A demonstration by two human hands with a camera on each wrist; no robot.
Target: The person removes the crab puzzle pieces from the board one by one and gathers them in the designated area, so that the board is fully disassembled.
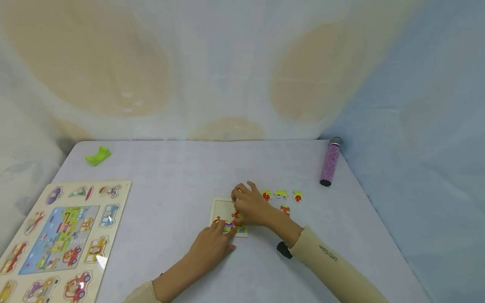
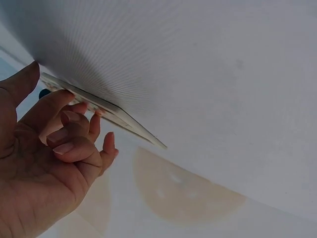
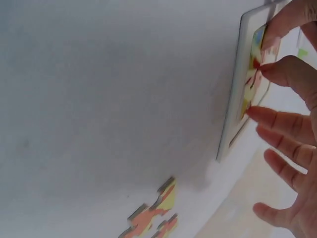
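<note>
A small wooden jigsaw tray [image 1: 213,209] lies on the table, its lower part holding colourful pieces [image 1: 228,225]. My right hand [image 1: 251,207] reaches over its right side. In the right wrist view the thumb and index finger pinch a red and yellow puzzle piece [image 3: 253,82] at the tray, the other fingers spread apart. From the lower left comes my left hand [image 1: 213,244], its fingertips resting on the tray's lower edge and pieces. The left wrist view shows the left index finger [image 2: 52,105] against the tray [image 2: 126,119], seen edge-on, with the other fingers loosely bent.
Loose puzzle pieces [image 1: 281,194] lie right of the tray, one [image 1: 285,209] near the right wrist. A black object [image 1: 283,249] sits beside the right sleeve. A large picture puzzle board [image 1: 113,229] occupies the left, a green piece [image 1: 98,155] the back left, a glittery microphone [image 1: 330,163] the back right.
</note>
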